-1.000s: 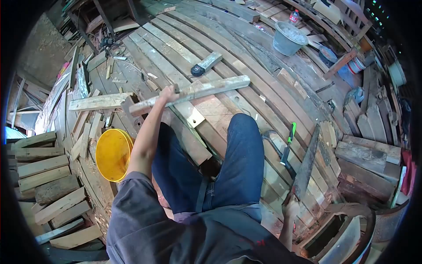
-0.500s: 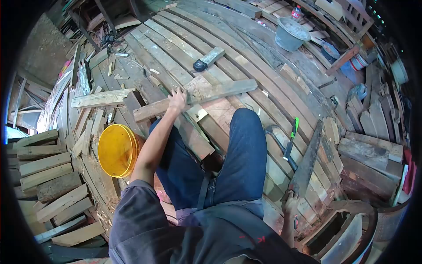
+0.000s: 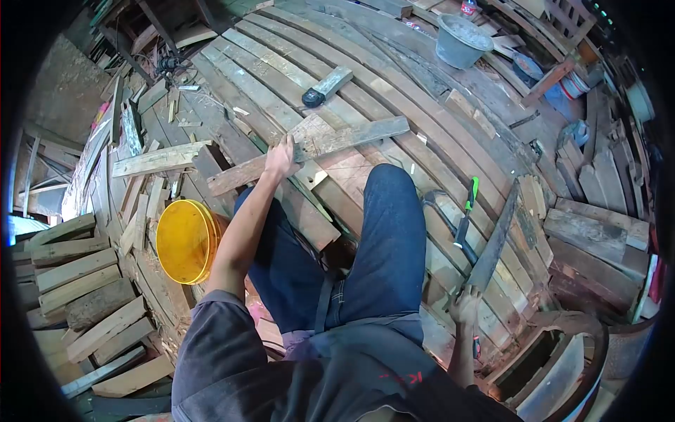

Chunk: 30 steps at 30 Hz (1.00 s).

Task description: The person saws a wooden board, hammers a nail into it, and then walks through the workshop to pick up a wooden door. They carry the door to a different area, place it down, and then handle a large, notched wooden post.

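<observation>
A long wooden board (image 3: 351, 138) lies at a slant across other timber in front of my knees. My left hand (image 3: 280, 157) is closed over its left half and presses on it. Low on the right side, my right hand (image 3: 465, 307) is wrapped around the handle end of a handsaw (image 3: 496, 238), whose blade points forward and away from me. The grip itself is mostly hidden by my fingers. Just left of the blade lie a tool with a green and black handle (image 3: 470, 200) and what looks like a hammer (image 3: 441, 214).
A yellow bucket (image 3: 184, 243) stands by my left arm, beside stacked wood pieces (image 3: 98, 302). Ahead, a short block with a black round object (image 3: 313, 98) rests on the planks (image 3: 281, 67). A grey bucket (image 3: 460, 46) is at the far right, and thick timber (image 3: 590, 246) lies right.
My right hand and the handsaw have moved slightly forward. My left hand stays on the board. The whole view has shifted a little.
</observation>
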Each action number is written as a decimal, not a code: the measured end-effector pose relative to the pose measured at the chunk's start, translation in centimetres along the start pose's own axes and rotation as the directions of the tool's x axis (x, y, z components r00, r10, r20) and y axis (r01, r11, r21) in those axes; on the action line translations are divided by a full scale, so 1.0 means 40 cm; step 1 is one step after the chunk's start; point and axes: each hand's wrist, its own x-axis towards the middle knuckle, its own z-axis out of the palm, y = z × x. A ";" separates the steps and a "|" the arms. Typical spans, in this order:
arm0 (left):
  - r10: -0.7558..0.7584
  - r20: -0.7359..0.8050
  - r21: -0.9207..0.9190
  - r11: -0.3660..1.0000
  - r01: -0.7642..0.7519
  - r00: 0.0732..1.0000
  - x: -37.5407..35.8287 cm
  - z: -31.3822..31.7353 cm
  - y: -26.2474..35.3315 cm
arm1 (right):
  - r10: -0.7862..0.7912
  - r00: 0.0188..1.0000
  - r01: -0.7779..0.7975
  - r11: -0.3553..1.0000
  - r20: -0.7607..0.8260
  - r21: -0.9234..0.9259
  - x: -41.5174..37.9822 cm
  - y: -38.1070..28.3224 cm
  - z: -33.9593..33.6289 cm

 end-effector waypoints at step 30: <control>0.024 -0.001 0.074 0.997 -0.024 1.000 -0.005 -0.046 0.040 | -0.161 0.986 0.155 0.981 0.047 0.115 0.017 -0.130 0.021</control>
